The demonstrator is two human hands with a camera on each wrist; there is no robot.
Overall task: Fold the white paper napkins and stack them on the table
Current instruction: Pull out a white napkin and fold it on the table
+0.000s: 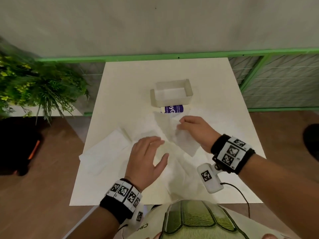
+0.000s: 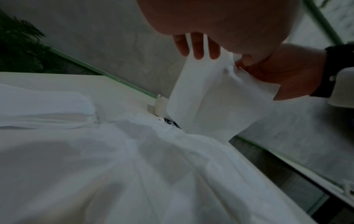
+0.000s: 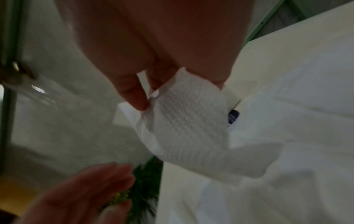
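- Head view: a person stands at a white table (image 1: pixel 120 75) and looks down at both hands, each wrist wrapped in a black band with black-and-white marker squares.
- The right hand (image 1: pixel 195 130) pinches one white paper napkin (image 1: pixel 186 144) between thumb and fingertips, with the other fingers curled in. The sheet is lifted off the table and hangs slanting down from the hand.
- Right wrist view: the same napkin (image 3: pixel 187 125) shows a dimpled, embossed surface, gripped at its top edge.
- The left hand (image 1: pixel 148 156) is flat with fingers straight and close together, palm down, just beside the lifted napkin. Whether it touches the paper beneath it cannot be told.
- More loose napkins (image 1: pixel 107 152) lie spread and overlapping across the middle of the table, reaching its left edge.
- Beyond the hands stands a clear rectangular holder (image 1: pixel 170 94); whether anything lies in it cannot be told. A white and purple packet (image 1: pixel 172 109) lies against its near side.
- A leafy green plant (image 1: pixel 34 80) sits off to the left, and a green-framed railing (image 1: pixel 259 75) runs behind the table.
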